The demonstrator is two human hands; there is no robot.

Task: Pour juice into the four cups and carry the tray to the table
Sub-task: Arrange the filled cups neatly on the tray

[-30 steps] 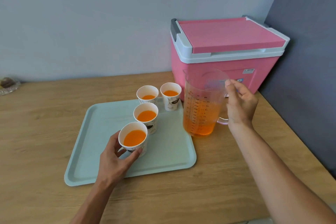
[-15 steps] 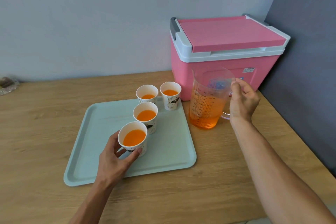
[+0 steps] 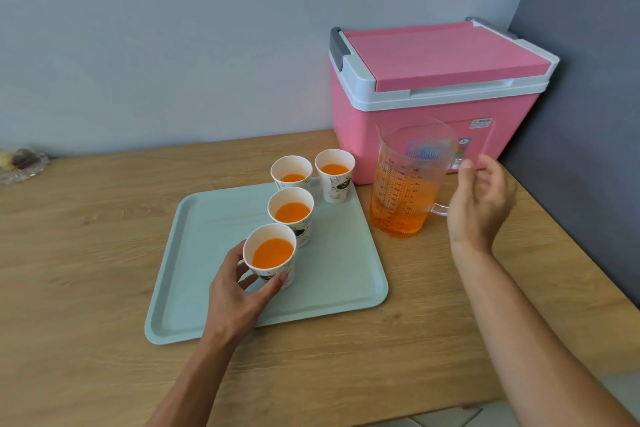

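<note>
A pale green tray (image 3: pixel 214 291) lies on the wooden counter with several white paper cups of orange juice on it. My left hand (image 3: pixel 239 291) grips the nearest cup (image 3: pixel 272 258). Behind it stand a second cup (image 3: pixel 292 215) and two more, the far left cup (image 3: pixel 291 173) and the far right cup (image 3: pixel 335 174). A clear measuring jug (image 3: pixel 408 180), about half full of orange juice, stands on the counter right of the tray. My right hand (image 3: pixel 479 201) hovers just right of the jug's handle, fingers apart, holding nothing.
A pink cooler box (image 3: pixel 436 94) with a closed lid stands against the wall behind the jug. A dark wall (image 3: pixel 588 114) bounds the right side. A glass dish (image 3: pixel 20 166) sits at the far left. The counter's front edge (image 3: pixel 450 406) runs along the bottom.
The jug moved right, off the tray's edge, and came down on the counter. My right hand let go of its handle and opened. My left hand kept its hold on the nearest cup.
</note>
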